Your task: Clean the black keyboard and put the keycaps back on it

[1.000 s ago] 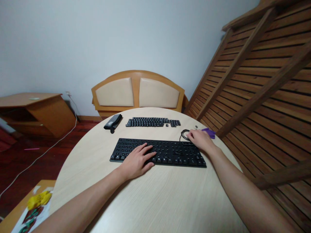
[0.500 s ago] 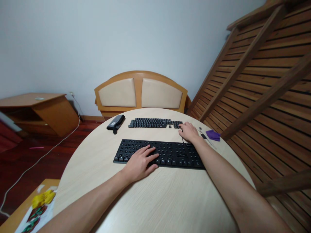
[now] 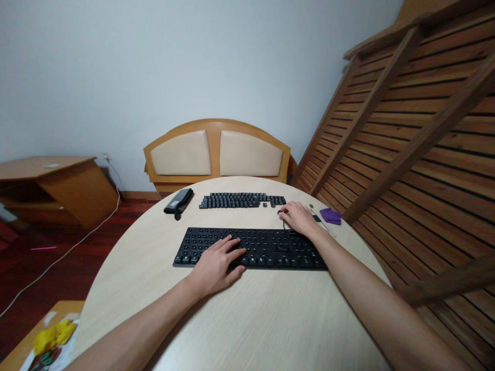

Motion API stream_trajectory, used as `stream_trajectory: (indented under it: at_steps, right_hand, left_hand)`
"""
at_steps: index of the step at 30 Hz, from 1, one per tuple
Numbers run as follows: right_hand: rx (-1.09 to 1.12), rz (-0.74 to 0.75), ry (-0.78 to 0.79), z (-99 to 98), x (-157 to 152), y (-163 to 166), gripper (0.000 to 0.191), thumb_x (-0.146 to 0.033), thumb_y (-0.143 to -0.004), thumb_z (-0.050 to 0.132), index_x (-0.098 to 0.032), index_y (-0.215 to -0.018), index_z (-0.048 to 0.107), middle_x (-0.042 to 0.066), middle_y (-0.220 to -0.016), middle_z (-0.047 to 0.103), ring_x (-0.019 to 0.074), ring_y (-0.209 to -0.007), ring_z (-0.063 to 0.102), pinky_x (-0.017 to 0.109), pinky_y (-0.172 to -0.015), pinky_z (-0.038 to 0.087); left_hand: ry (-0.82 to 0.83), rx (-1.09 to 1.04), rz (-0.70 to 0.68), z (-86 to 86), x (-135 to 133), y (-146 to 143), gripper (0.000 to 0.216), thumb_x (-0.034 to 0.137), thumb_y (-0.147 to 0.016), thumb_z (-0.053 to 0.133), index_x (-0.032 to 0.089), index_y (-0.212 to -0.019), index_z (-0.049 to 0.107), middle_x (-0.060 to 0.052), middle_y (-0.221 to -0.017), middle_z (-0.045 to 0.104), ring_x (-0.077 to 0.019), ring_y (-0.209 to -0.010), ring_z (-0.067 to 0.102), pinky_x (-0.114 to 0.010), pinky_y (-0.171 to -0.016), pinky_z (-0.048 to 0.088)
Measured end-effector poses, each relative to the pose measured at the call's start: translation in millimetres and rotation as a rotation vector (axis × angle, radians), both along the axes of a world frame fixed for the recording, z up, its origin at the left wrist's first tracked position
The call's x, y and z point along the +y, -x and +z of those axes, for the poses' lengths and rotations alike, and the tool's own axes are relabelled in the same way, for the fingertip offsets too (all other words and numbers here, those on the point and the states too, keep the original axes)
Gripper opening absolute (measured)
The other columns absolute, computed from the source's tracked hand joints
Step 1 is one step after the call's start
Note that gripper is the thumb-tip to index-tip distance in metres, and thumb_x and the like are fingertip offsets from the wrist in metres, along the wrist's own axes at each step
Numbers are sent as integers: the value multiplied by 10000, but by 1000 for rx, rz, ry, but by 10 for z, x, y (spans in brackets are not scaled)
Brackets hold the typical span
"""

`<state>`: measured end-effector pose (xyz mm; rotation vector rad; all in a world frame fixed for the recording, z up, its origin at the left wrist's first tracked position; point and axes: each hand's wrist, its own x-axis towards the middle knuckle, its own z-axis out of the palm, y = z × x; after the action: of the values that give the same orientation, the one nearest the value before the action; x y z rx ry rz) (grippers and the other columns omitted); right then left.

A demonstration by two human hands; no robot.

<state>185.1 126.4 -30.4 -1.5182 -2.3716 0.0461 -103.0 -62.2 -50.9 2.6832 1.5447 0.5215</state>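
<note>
From close by, the head view looks down over a round, pale wood-grain surface (image 3: 247, 324). It faces a plain bluish-white wall (image 3: 209, 62).

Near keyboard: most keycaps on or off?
Mostly off: the keyboard looks stripped, its key positions small and widely spaced; black keycaps lie in rows beyond it.

My left hand (image 3: 216, 264) lies palm down with the fingers (image 3: 236, 254) spread; my right hand (image 3: 299, 217) is stretched farther forward, its fingertips (image 3: 284, 207) drawn together, the arm (image 3: 359, 283) almost straight
</note>
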Motion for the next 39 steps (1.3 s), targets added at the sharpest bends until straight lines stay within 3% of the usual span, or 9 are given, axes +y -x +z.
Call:
stream_trajectory:
  at_steps: [7, 11, 13, 19, 24, 30, 39]
  right_hand:
    - [217, 156, 147, 150, -466, -351, 298, -442, -982, 527, -217, -1051, 709, 70, -1087, 743, 242, -991, 672, 338, -880, 496]
    - [350, 259, 405, 103, -720, -542, 374, -531, -920, 588, -205, -1046, 723, 69, -996, 738, 246, -876, 655, 358, -804, 490]
    - [340, 254, 448, 83, -758, -587, 390, -546, -896, 610, -203, -1035, 733, 64, -949, 731, 237, -821, 638, 359, -768, 485]
    - [250, 356, 372, 92, -703, -577, 265, -470, -855, 673, -218, -893, 748, 72, -976, 731, 271, -953, 643, 403, -915, 474]
    - [264, 438, 365, 76, -719, -589, 259, -473, -825, 709, -217, -823, 750, 82, -1011, 731, 285, -1001, 645, 426, -957, 467]
    - [254, 439, 328, 20, -727, -616, 224, -442, -800, 740, -223, -847, 758, 89, -1045, 712, 286, -1061, 623, 436, -991, 451]
    - [215, 442, 346, 49, -750, -608, 214, -440, -822, 734, -232, -852, 775, 80, -1078, 707, 277, -1069, 626, 416, -988, 445]
  left_hand:
    - [-42, -9, 62, 23, 32, 114, 399, 409, -896, 608, 173, -1210, 676, -144, -1348, 625, -359, -1290, 576, -539, -1088, 491]
    - [-107, -37, 82, -12, 28, 71, 343, 412, -918, 593, 166, -1144, 670, -139, -1313, 629, -356, -1297, 558, -559, -1105, 465]
    - [-135, -37, 78, -3, 21, -24, 323, 399, -936, 580, 154, -1129, 661, -149, -1337, 617, -357, -1327, 530, -555, -1122, 445]
    - [-133, 15, -136, 123, 90, -647, 409, 403, -963, 572, 142, -1277, 592, -151, -1423, 576, -324, -1340, 517, -488, -1127, 435]
    - [-129, -4, -214, 30, 227, -1099, 369, 391, -967, 559, 138, -1230, 609, -130, -1315, 638, -292, -1185, 602, -450, -1014, 507]
    - [-122, -66, -250, -129, 263, -1102, 341, 310, -953, 559, 153, -1252, 610, -102, -1227, 680, -273, -1226, 574, -427, -1057, 483]
    - [-92, -75, -260, -90, 242, -1067, 368, 279, -948, 559, 153, -1292, 595, -108, -1270, 670, -281, -1274, 560, -431, -1102, 461]
